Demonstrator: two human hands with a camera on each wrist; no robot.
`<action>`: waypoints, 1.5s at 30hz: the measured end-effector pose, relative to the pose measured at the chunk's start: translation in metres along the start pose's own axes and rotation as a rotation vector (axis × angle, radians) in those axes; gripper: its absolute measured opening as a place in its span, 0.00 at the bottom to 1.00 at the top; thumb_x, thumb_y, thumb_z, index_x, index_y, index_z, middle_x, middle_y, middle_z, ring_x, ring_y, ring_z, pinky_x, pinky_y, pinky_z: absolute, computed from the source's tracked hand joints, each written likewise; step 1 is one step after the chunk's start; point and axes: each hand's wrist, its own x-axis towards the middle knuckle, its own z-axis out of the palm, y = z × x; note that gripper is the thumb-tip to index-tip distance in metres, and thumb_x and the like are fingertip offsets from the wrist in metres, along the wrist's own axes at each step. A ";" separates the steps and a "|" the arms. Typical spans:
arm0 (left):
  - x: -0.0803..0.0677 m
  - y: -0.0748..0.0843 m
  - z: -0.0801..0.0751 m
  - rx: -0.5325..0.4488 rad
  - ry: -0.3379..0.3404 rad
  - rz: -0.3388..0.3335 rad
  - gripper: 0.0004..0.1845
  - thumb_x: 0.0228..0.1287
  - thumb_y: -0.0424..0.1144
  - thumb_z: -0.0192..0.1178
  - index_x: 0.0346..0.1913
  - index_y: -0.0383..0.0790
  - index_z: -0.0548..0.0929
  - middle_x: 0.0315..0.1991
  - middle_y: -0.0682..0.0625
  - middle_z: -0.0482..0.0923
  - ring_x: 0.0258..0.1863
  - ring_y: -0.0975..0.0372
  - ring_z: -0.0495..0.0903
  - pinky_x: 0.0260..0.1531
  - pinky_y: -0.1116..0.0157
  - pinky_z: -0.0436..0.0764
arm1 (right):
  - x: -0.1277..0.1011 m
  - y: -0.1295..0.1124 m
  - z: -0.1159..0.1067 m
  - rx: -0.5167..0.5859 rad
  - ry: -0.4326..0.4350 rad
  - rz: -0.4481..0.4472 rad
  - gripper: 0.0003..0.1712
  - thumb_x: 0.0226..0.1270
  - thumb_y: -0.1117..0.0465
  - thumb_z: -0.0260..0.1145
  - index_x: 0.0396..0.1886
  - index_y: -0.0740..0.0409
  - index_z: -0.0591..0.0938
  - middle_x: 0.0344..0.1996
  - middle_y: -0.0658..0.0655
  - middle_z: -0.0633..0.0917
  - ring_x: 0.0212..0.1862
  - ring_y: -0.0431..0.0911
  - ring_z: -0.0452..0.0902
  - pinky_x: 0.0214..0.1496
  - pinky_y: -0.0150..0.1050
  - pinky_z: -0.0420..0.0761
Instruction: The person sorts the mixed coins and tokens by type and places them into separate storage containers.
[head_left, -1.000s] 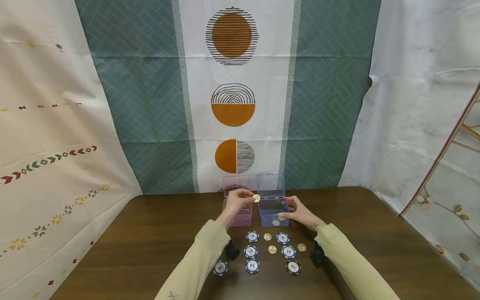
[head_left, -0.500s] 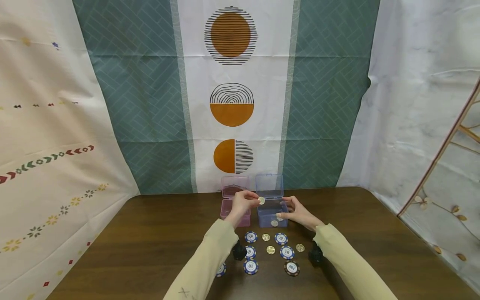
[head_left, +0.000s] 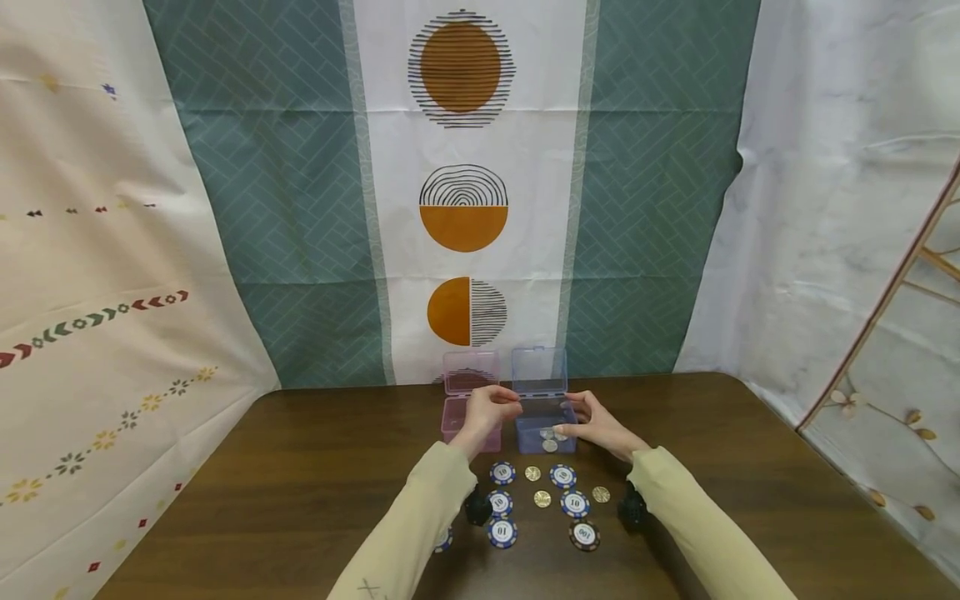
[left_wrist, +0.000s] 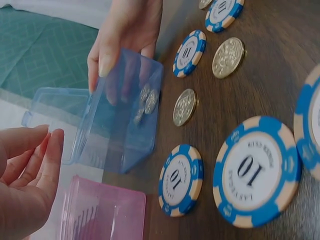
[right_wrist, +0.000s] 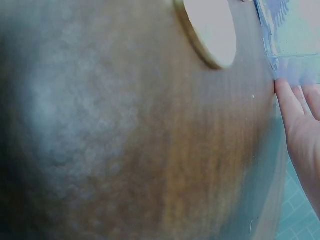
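Observation:
My left hand (head_left: 486,415) hovers above the left side of a clear blue plastic box (left_wrist: 132,142). Thumb and fingertips of that left hand (left_wrist: 32,180) are close together, with nothing seen between them. The box's lid stands up at the back, and several gold coins (left_wrist: 150,102) lie inside. On the box's right side, my right hand (head_left: 602,427) grips the wall, thumb at the front and fingers further back. A pink plastic box (left_wrist: 107,210), also with its lid raised, is left of the blue one, partly hidden behind my left hand in the head view.
In front of the boxes, blue-and-white poker chips (head_left: 502,473) lie in loose rows on the brown wooden table (head_left: 315,467). Among them are loose gold coins (head_left: 542,499) and one black chip (head_left: 584,535). A patterned curtain (head_left: 300,208) hangs behind the table.
My left hand carried a gold coin rightward to the blue box and let it go. The coin now lies inside with the others. My right hand kept its hold on the box.

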 end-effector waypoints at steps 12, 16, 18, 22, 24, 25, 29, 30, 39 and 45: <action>-0.006 0.001 -0.007 0.109 -0.127 0.038 0.07 0.49 0.26 0.66 0.33 0.29 0.82 0.27 0.46 0.81 0.26 0.59 0.80 0.31 0.65 0.78 | -0.001 -0.004 -0.001 -0.019 -0.010 0.018 0.41 0.55 0.59 0.68 0.61 0.65 0.55 0.61 0.68 0.59 0.62 0.61 0.53 0.58 0.54 0.59; -0.009 0.000 -0.008 0.113 -0.165 0.062 0.08 0.48 0.26 0.66 0.33 0.28 0.82 0.26 0.46 0.81 0.26 0.59 0.79 0.31 0.65 0.79 | -0.002 -0.003 0.001 -0.026 -0.012 0.019 0.41 0.55 0.58 0.69 0.61 0.64 0.55 0.61 0.67 0.59 0.63 0.61 0.52 0.58 0.54 0.59; -0.011 0.001 -0.009 0.124 -0.180 0.067 0.08 0.48 0.27 0.67 0.33 0.28 0.82 0.26 0.46 0.80 0.25 0.60 0.79 0.31 0.65 0.79 | -0.003 -0.003 0.001 -0.022 -0.009 0.019 0.41 0.55 0.58 0.69 0.61 0.63 0.56 0.61 0.67 0.60 0.63 0.61 0.52 0.59 0.55 0.57; -0.016 0.004 -0.010 0.154 -0.207 0.080 0.07 0.48 0.26 0.67 0.32 0.29 0.82 0.26 0.47 0.80 0.25 0.61 0.78 0.30 0.66 0.78 | -0.003 -0.003 0.001 -0.016 -0.007 0.021 0.40 0.55 0.58 0.69 0.61 0.63 0.56 0.61 0.67 0.60 0.63 0.61 0.51 0.59 0.56 0.56; -0.017 0.005 -0.010 0.165 -0.218 0.089 0.06 0.48 0.26 0.66 0.32 0.30 0.82 0.26 0.48 0.80 0.25 0.62 0.78 0.29 0.67 0.78 | -0.003 -0.002 0.001 -0.019 -0.009 0.016 0.40 0.55 0.59 0.68 0.61 0.64 0.56 0.61 0.67 0.60 0.63 0.62 0.51 0.59 0.56 0.56; -0.018 0.006 -0.010 0.171 -0.222 0.099 0.06 0.48 0.26 0.66 0.32 0.31 0.82 0.26 0.48 0.81 0.25 0.62 0.78 0.29 0.67 0.78 | -0.003 -0.001 0.001 -0.021 -0.010 0.015 0.40 0.55 0.59 0.68 0.61 0.64 0.56 0.61 0.68 0.60 0.63 0.62 0.51 0.59 0.55 0.57; -0.020 0.005 -0.010 0.197 -0.239 0.152 0.06 0.47 0.26 0.66 0.31 0.31 0.82 0.26 0.49 0.81 0.25 0.64 0.78 0.28 0.69 0.77 | -0.002 -0.001 0.001 -0.018 -0.011 0.010 0.40 0.56 0.60 0.68 0.61 0.65 0.55 0.61 0.68 0.59 0.63 0.62 0.51 0.59 0.55 0.57; -0.020 0.005 -0.010 0.210 -0.246 0.168 0.06 0.47 0.26 0.66 0.31 0.31 0.82 0.25 0.49 0.80 0.24 0.64 0.78 0.27 0.69 0.76 | -0.002 -0.001 0.001 -0.017 -0.011 0.010 0.40 0.56 0.59 0.68 0.61 0.65 0.55 0.61 0.68 0.59 0.63 0.62 0.51 0.59 0.55 0.57; -0.026 0.003 -0.009 0.323 -0.345 0.254 0.05 0.49 0.28 0.67 0.30 0.34 0.82 0.24 0.54 0.79 0.23 0.64 0.77 0.19 0.71 0.72 | -0.001 -0.001 0.001 -0.023 -0.008 0.013 0.40 0.56 0.60 0.68 0.61 0.64 0.55 0.60 0.67 0.60 0.63 0.62 0.52 0.59 0.55 0.57; -0.031 0.003 -0.008 0.338 -0.392 0.284 0.05 0.48 0.24 0.65 0.30 0.31 0.81 0.25 0.50 0.79 0.23 0.63 0.77 0.26 0.71 0.75 | -0.002 -0.002 0.001 -0.016 -0.013 0.005 0.40 0.56 0.60 0.68 0.61 0.64 0.55 0.61 0.68 0.59 0.63 0.62 0.51 0.59 0.55 0.57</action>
